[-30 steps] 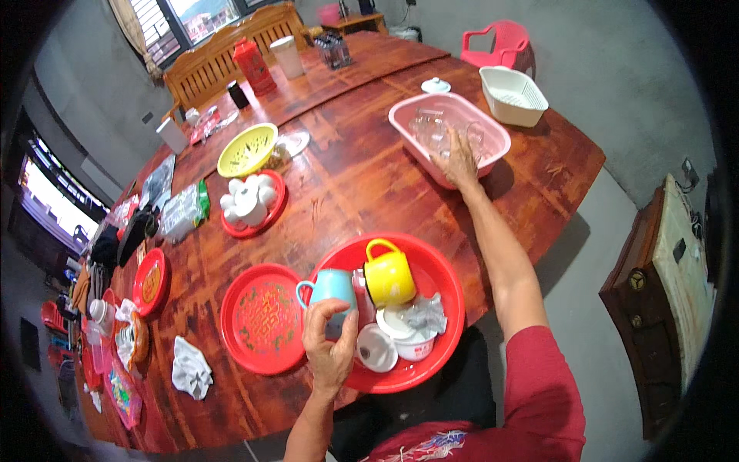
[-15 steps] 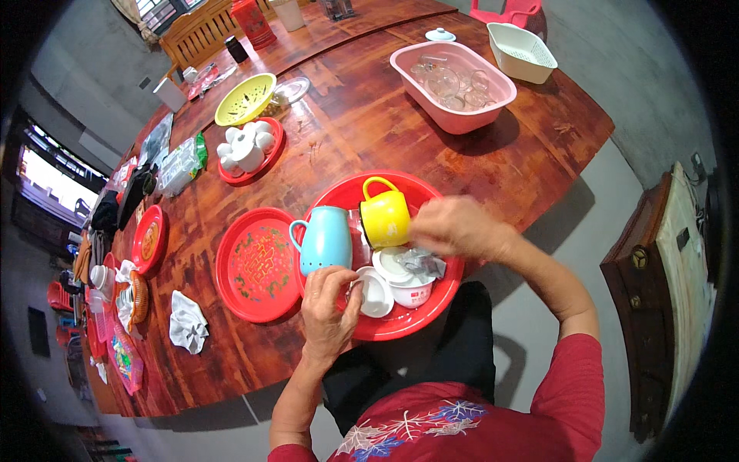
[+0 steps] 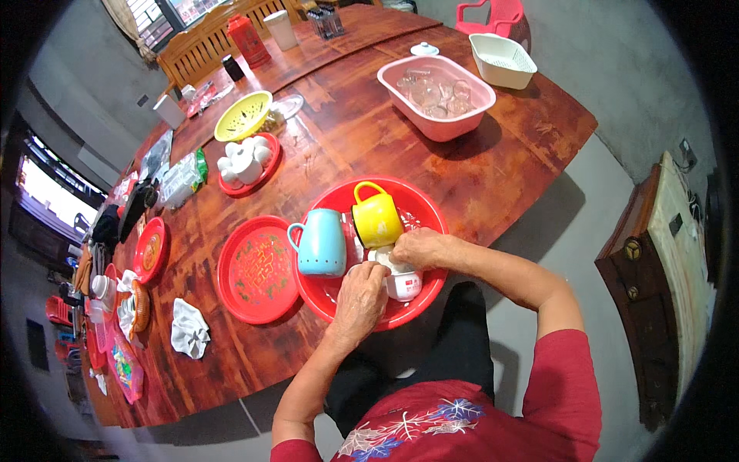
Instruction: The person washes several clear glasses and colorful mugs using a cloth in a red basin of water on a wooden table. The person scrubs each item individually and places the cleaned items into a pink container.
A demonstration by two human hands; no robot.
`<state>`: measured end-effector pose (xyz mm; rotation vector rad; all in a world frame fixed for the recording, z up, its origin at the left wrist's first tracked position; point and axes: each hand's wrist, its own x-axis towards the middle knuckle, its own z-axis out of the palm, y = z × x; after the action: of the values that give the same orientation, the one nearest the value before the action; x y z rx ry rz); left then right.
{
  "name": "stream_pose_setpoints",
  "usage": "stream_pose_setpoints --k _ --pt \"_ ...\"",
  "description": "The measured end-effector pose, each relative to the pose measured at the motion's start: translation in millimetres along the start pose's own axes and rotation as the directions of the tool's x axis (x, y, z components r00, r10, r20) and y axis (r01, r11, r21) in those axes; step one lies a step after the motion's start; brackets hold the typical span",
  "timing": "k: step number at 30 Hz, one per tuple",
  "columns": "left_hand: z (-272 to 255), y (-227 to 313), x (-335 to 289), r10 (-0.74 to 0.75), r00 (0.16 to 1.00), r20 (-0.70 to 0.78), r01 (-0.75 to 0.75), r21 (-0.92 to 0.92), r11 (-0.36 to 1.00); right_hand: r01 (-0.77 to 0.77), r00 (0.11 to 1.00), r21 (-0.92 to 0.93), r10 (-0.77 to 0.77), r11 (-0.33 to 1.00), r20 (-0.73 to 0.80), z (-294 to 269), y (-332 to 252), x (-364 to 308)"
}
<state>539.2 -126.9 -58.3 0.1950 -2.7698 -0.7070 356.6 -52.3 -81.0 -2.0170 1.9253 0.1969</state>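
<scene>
A large red basin in front of me holds a light blue mug, a yellow mug and small white cups or bowls. One white cup with a red mark stands between my hands. My left hand is bent inward over the basin's near side, fingers closed, their tips at the white pieces; what they grip is hidden. Just below the yellow mug, my right hand reaches down with curled fingers over a white piece, and its fingertips are mostly out of sight.
Left of the basin lies a patterned red tray, then a white cloth. Farther back are a red plate of white cups, a yellow colander, a pink tub of glassware and a white strainer basket.
My right hand has come down and left onto the white pieces, covering the grey crumpled material. My left hand has moved right to meet it, hiding the tilted white cup.
</scene>
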Motion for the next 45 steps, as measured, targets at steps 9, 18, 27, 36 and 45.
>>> stream_pose_setpoints --k 9,18,27,36,45 --pt "15.3 -23.5 45.2 -0.243 0.927 -0.286 0.165 -0.27 0.949 0.045 0.796 0.26 0.123 0.965 -0.593 -68.5 1.4 -58.7" --pt "70.7 -86.5 78.1 -0.636 0.767 -0.087 0.305 -0.822 0.48 0.008 0.481 0.267 0.23 0.964 -0.846 -24.6 -10.7 11.5" --pt "32.8 -52.1 88.7 -0.707 0.623 0.335 0.43 -0.902 -0.048 0.16 0.52 0.093 -0.004 0.983 -0.854 -3.9 -2.1 -8.7" --pt "60.2 -52.2 94.4 -0.581 0.72 0.38 0.294 -0.925 -0.241 0.139 0.828 0.005 -0.113 0.99 -0.55 -14.5 -4.0 -49.7" --pt "31.0 -28.1 94.0 -0.485 0.829 0.279 0.08 -0.917 -0.39 0.019 0.792 0.174 0.092 0.985 -0.604 -23.4 1.7 -68.3"
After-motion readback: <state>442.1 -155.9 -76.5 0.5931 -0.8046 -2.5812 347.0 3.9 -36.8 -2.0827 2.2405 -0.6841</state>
